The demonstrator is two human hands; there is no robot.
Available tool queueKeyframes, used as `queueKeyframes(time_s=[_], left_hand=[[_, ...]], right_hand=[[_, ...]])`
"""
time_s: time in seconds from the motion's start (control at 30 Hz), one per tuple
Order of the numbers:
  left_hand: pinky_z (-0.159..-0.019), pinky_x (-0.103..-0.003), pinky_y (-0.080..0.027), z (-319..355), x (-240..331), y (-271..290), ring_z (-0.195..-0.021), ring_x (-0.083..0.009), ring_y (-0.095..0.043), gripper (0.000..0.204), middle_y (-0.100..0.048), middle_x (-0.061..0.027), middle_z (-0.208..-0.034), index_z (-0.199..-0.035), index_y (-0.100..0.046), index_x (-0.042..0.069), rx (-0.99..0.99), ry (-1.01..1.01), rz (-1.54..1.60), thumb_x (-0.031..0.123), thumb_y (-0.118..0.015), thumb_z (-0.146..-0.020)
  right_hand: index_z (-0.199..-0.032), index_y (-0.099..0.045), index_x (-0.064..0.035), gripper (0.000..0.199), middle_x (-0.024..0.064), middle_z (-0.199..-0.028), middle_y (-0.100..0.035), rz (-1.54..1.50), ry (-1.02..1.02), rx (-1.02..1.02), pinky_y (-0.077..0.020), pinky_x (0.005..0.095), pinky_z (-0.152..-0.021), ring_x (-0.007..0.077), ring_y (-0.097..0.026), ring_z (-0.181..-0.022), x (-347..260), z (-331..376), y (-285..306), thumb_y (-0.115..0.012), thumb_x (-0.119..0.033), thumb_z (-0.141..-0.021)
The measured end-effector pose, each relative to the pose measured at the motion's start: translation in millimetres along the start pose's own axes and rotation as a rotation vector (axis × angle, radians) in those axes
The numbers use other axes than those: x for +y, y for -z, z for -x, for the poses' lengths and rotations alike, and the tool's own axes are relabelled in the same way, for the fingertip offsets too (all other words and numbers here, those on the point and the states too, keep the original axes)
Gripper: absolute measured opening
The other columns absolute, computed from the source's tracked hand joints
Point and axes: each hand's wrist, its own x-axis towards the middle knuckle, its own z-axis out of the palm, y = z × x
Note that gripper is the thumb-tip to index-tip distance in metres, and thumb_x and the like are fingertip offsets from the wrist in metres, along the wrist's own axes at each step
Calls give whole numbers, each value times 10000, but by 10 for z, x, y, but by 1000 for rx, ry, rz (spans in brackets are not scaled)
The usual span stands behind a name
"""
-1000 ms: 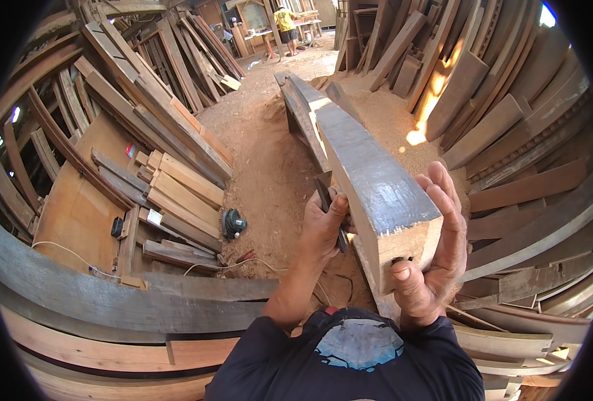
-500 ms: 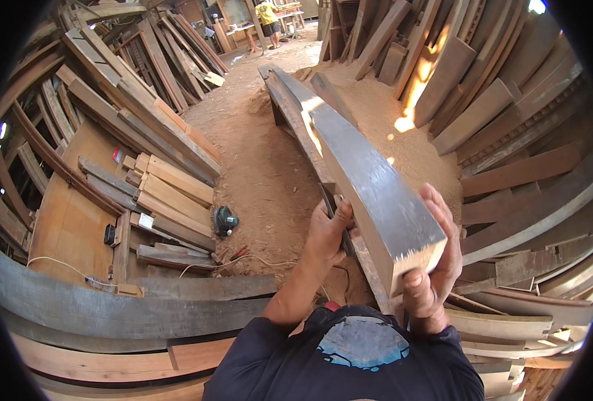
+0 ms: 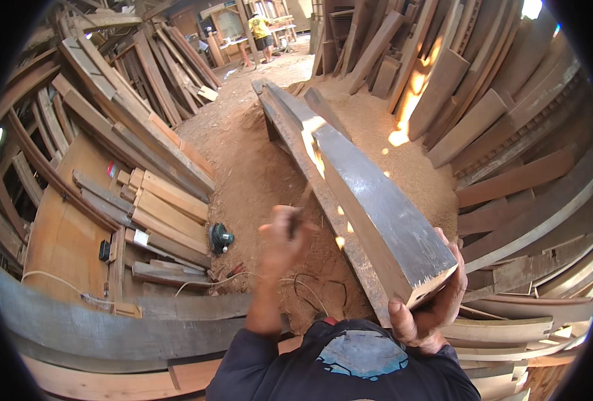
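A long thick wood beam (image 3: 383, 200), grey and smooth on top with paler sides, runs away from me along a low bench (image 3: 350, 260). My right hand (image 3: 430, 301) grips its near end, thumb against the cut face and fingers along the right side. To the left of the beam and apart from it is my left hand (image 3: 283, 234), smeared by motion. Its fingers look closed on a narrow dark tool (image 3: 296, 224), too blurred to name more exactly. Part of the beam's underside is hidden.
A green power tool (image 3: 220, 238) stands on the dusty ground left of the bench, near a pale cord (image 3: 226, 280). Stacked planks (image 3: 166, 207) lie further left. Boards (image 3: 490, 127) lean along the right. Far off stands a person in a yellow shirt (image 3: 259, 28).
My left hand has pulled away from the beam's side, leftward and toward me, with the dark tool. The beam's near end appears lower and further right, my right hand still on it.
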Motion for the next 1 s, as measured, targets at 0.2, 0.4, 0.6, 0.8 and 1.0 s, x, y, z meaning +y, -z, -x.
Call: queueKeyframes(time_s=[0.2,0.4,0.6,0.8,1.0], left_hand=[[-677,-322,-619,-276,231,761,-761,-235,-741,150,-726,-218,-1110,-1129,-542,-47,532,-221,615,57,-502,-1030],[-696,-256,-503,-533,306,-58,-832,-91,-609,214,-676,-31,-955,-1103,-649,25,378,-79,500,229,-622,-1044],[-734,-239,-496,-575,400,-476,-829,-66,-600,173,-679,-10,-901,-1038,-661,20,335,-100,560,188,-689,-1008],[-721,-229,-496,-515,423,-416,-832,-56,-596,131,-682,-11,-919,-1070,-650,12,281,-66,605,132,-658,-1018],[-666,-214,-485,-564,380,-461,-761,-28,-585,144,-665,17,-870,-1067,-632,8,299,-123,571,137,-667,-1014]], right_hand=[[-1513,-162,133,1035,399,-1443,-382,107,1,-18,-459,505,-1070,439,-487,-1338,13,68,36,-776,-364,-843],[-1487,-201,163,1037,406,-1391,-431,134,45,-76,-502,497,-954,440,-559,-1218,-93,81,-54,-787,-384,-829],[-1405,-293,242,1009,419,-1284,-522,171,70,-2,-509,479,-922,438,-614,-1115,-139,113,-191,-793,-402,-811],[-1395,-288,255,1009,434,-1262,-520,151,56,-59,-518,485,-899,450,-607,-1132,-185,78,-188,-794,-389,-805],[-1449,-292,178,1025,365,-1340,-473,42,58,31,-491,484,-985,420,-557,-1229,-95,158,-251,-804,-429,-801]])
